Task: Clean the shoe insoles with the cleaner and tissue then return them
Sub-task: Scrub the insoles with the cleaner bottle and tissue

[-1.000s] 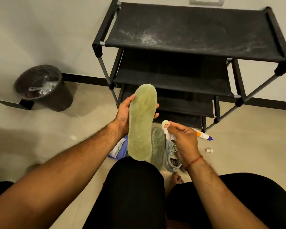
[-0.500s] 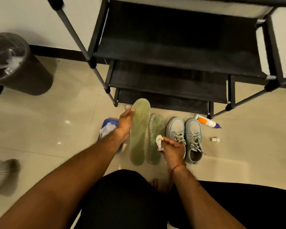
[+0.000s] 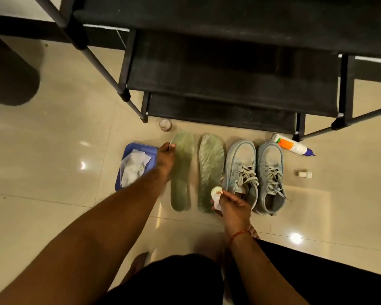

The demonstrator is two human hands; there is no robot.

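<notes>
From the head view, we look down on a glossy cream tiled floor (image 3: 53, 133), with a black fabric-shelved shoe rack (image 3: 229, 84) standing just beyond our reach and a dark round bin (image 3: 7, 69) off to the far left.

Our left hand (image 3: 165, 159) rests at the outer edge of the translucent green shoe insole (image 3: 182, 170), thumb and fingers closed on its rim near the toe end. The insole looks slightly blurred and lies flat or nearly so on the floor, so we judge that we are setting it down beside its partner. That second green patterned insole (image 3: 210, 172) lies just to the right of it, parallel, heel towards us, which keeps the pair sorted and easy to pick up.

Just left of the left hand sits a blue plastic tray (image 3: 128, 155) holding crumpled white tissues (image 3: 133, 167), close enough to reach without shifting.

Our right hand (image 3: 234, 204) hovers at the heel of the second insole, fingers pinching a small wad of white tissue (image 3: 216, 193); it is held ready as the wiping pad, probably for that insole next. A red thread circles the wrist.

Right beside this hand stand the two pale blue-grey laced sneakers (image 3: 256, 175), side by side, openings towards us, ready to take the insoles back. Beyond them, to the right, the white cleaner bottle with an orange label and purple nozzle (image 3: 291, 145) lies on its side, its small white cap (image 3: 305, 174) off and lying apart on the floor. A small round jar (image 3: 165, 124) sits ahead of the left hand, by the rack's foot.
</notes>
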